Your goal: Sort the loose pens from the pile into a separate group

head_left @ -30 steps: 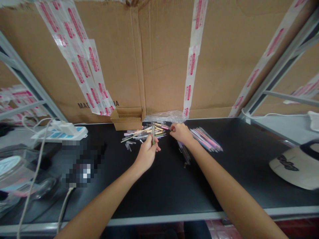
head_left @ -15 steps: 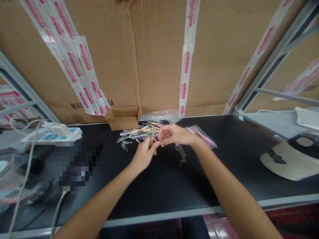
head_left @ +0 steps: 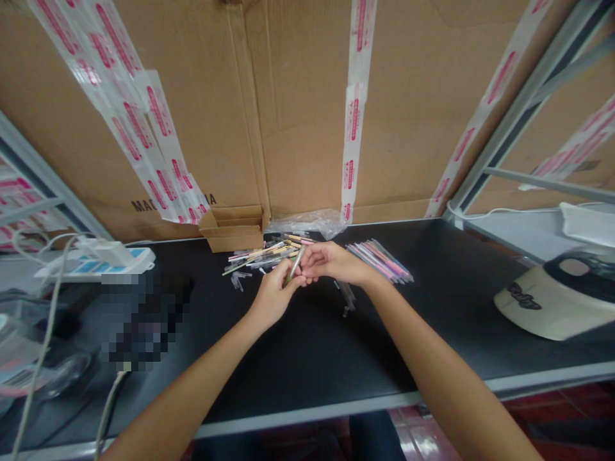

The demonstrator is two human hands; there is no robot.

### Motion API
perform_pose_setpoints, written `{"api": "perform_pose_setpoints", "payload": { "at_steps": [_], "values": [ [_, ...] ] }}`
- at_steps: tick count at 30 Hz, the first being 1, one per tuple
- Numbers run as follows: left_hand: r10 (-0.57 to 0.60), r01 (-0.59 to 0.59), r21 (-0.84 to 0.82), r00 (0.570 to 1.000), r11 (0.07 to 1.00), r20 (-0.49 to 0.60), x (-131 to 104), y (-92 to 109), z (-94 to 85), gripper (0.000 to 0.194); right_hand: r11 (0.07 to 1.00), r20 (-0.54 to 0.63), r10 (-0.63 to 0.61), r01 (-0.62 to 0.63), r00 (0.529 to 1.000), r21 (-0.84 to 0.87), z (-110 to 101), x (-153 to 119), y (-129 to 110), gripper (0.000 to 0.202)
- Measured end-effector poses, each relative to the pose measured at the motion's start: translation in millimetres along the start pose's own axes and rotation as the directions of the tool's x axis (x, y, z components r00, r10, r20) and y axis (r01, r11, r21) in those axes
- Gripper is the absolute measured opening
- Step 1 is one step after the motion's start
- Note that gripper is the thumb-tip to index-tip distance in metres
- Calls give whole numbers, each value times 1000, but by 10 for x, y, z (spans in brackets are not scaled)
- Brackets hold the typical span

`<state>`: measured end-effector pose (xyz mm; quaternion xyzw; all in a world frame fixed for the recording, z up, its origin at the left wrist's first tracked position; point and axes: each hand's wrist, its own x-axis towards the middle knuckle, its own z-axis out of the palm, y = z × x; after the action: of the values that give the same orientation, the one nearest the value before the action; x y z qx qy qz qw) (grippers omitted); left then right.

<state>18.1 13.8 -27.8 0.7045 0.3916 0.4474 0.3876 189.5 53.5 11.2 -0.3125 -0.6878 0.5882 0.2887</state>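
Note:
My left hand (head_left: pixel 273 291) is closed around a slim, pale green pen-like stick (head_left: pixel 294 264), which slants up and to the right out of the fist. My right hand (head_left: pixel 331 264) is beside it, fingertips pinched together and meeting the left fingertips. Whatever the right fingers hold is too small or hidden to make out. Just behind both hands lies a loose pile of similar thin sticks (head_left: pixel 262 258) in pale and clear tones. Small clear plastic pieces (head_left: pixel 239 280) lie at its left, and a few clear tubes (head_left: pixel 346 294) lie under the right wrist.
A row of sticks (head_left: pixel 379 259) lies right of my right hand. Behind the pile are a small cardboard box (head_left: pixel 230 238) and a clear plastic bag (head_left: pixel 312 223). A power strip (head_left: pixel 129 262) and cables stand left; a cream visor cap (head_left: pixel 533 307) sits on the right.
My right hand has come in closer to the left, and their fingertips now meet. The green stick stays in my left hand. The view has shifted slightly.

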Motion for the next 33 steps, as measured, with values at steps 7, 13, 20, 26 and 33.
{"api": "perform_pose_setpoints", "payload": {
  "at_steps": [7, 13, 20, 26, 33],
  "values": [
    [-23, 25, 31, 999, 999, -45, -1, 47, -15, 17, 916, 66, 186, -149, 980, -372, -129, -170, -122, 23],
    [-25, 29, 80, 998, 996, -59, -2, 65, -17, 29, 527, 104, 330, -92, 938, -845, -199, -358, -205, 27],
    [-48, 52, 49, 996, 997, -79, 3, 42, -21, 27, 486, 57, 420, -172, 906, -857, -145, -306, -128, 17],
    [-55, 58, 41, 995, 997, -85, 7, 5, -29, 24, 457, 43, 303, -105, 952, -883, -115, -228, -64, 14],
    [-88, 88, -1, 988, 996, -129, 13, 1, -46, 22, 586, 161, 160, 38, 974, -809, -45, -190, -61, 10]
  ]
}}
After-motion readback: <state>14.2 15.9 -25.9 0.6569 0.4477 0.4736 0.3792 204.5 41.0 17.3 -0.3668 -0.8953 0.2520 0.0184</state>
